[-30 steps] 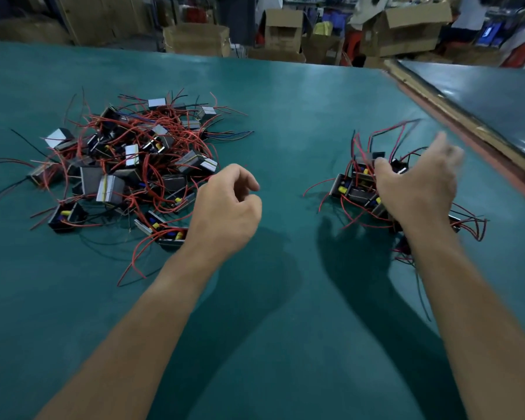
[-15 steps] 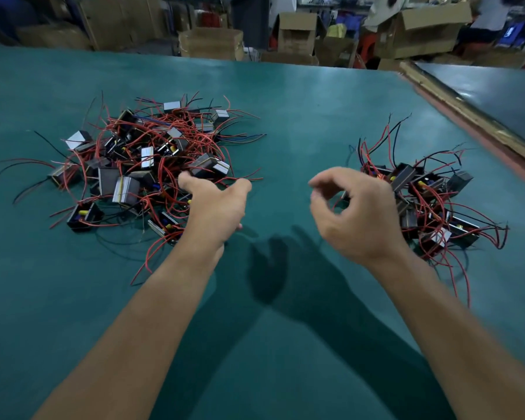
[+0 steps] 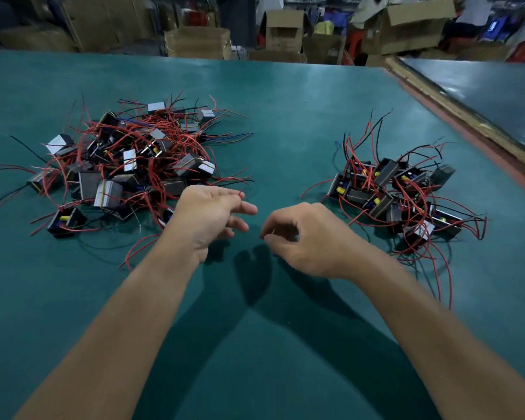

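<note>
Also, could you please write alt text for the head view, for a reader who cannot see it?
Two bare hands hover close together above a green table: the left hand with loosely spread fingers, the right hand with curled fingers. A large heap of wired black parts lies to the left, a smaller heap to the right; cardboard boxes behind.

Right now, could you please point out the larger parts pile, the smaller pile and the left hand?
larger pile [image 3: 88, 184]: head view, a grey block in it
smaller pile [image 3: 387, 172]: head view, a dark block in it
left hand [image 3: 206, 216]: head view, back of the hand
</note>
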Demonstrator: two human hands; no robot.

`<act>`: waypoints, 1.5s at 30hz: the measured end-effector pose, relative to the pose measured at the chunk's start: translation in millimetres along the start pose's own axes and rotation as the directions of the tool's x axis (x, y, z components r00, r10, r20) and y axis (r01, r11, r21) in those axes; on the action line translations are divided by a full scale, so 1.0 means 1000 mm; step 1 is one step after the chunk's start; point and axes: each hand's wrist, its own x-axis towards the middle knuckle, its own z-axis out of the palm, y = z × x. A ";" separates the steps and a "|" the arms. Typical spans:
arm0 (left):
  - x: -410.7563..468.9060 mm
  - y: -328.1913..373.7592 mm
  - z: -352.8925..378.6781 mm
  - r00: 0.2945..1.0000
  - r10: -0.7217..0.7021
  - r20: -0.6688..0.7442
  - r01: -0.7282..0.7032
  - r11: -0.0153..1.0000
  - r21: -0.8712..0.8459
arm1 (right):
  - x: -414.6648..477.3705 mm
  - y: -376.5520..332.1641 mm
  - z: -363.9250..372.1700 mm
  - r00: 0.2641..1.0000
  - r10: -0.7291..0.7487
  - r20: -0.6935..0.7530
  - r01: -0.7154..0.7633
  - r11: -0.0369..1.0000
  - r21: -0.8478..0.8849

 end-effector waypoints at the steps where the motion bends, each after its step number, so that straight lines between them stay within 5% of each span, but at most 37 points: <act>1: -0.004 0.001 0.003 0.998 0.035 0.051 -0.036 0.999 0.021 | 0.000 0.000 0.000 1.000 0.009 0.003 -0.009 1.000 -0.012; 5: -0.017 0.007 0.011 0.961 0.161 0.226 -0.147 0.986 -0.080 | 0.001 0.003 -0.004 0.998 0.052 -0.019 -0.053 0.998 -0.035; 12: -0.023 0.014 0.000 0.807 0.240 0.540 -0.046 0.937 -0.347 | -0.001 0.005 -0.001 0.998 0.055 -0.040 -0.049 0.991 0.121; 15: -0.022 0.013 0.005 0.851 0.246 0.465 -0.090 0.939 -0.331 | 0.001 0.006 0.002 0.997 0.003 -0.075 0.007 0.991 0.137; 18: -0.011 0.006 0.007 0.950 0.307 0.058 -0.305 0.952 -0.027 | 0.006 0.009 0.004 0.979 0.029 -0.203 -0.007 0.994 0.107; 20: -0.004 -0.001 0.004 0.901 0.416 -0.125 -0.344 0.860 0.377 | 0.008 0.014 0.001 0.948 0.079 -0.307 -0.037 0.989 0.140; 22: -0.006 -0.005 0.002 0.884 0.454 -0.112 -0.284 0.711 0.643 | 0.011 0.020 -0.004 0.890 0.154 -0.430 -0.070 0.976 0.206; 26: -0.008 -0.009 0.002 0.851 0.525 -0.020 -0.342 0.583 0.737 | 0.012 0.026 -0.013 0.740 0.271 -0.616 -0.106 0.951 0.292; 32: -0.009 -0.013 -0.001 0.961 0.270 0.057 -0.143 0.309 0.940 | 0.011 0.021 -0.011 0.827 0.204 -0.524 -0.100 0.970 0.220; 38: -0.013 -0.009 -0.005 0.980 0.184 0.074 -0.136 0.350 0.927 | 0.006 0.019 -0.007 0.956 0.120 -0.269 -0.092 0.989 0.115; 45: -0.012 -0.007 0.002 0.921 0.323 0.217 -0.377 0.601 0.704 | 0.007 0.022 -0.009 0.977 0.114 -0.178 -0.101 0.991 0.085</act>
